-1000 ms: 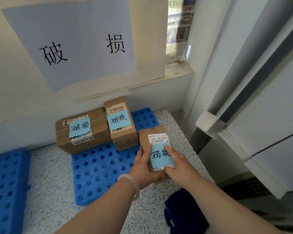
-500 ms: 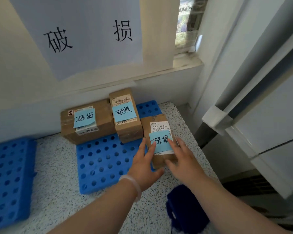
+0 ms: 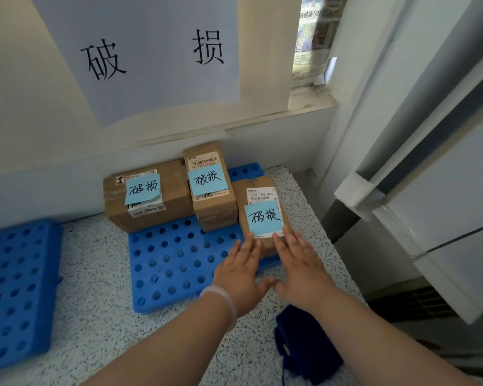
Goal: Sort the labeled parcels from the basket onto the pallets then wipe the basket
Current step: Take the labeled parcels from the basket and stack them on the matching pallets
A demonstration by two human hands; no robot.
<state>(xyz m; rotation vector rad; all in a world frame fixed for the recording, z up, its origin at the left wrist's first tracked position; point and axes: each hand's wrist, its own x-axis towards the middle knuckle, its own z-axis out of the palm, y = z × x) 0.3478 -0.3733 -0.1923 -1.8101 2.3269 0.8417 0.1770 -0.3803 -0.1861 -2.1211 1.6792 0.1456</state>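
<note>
The right parcel (image 3: 258,190) lies flat on the right edge of the pallet (image 3: 173,263), about midway between the pallet's front and back. Its long axis runs front to back across the pallet, the far end pointing at the wall (image 3: 25,168) and leaning a little left. Its labelled face is up. A blue note (image 3: 264,217) with handwriting sits on the near half, reading upright from the person's side, and a white barcode label lies beyond it. Whether the parcel overhangs the pallet's right edge cannot be told.

Both hands are flat with straight fingers, gripping nothing. The left hand (image 3: 240,270) is above the pallet's front right part, fingertips at the parcel's near end. The right hand (image 3: 299,263) is just off the pallet's right edge, fingertips on the parcel's near right corner. The thumbs meet between the hands. A white bracelet (image 3: 221,299) circles the left wrist.

At the pallet's back stand two more parcels with blue notes: the mid parcel (image 3: 215,210), long axis also front to back, touching the right parcel's left side, and the left parcel (image 3: 151,215), long axis across, at the back left corner.

Left of the pallet, apart on the speckled floor (image 3: 95,274), lies a second pallet (image 3: 14,288). Above the pallet a paper sign (image 3: 151,51) hangs on the wall.
</note>
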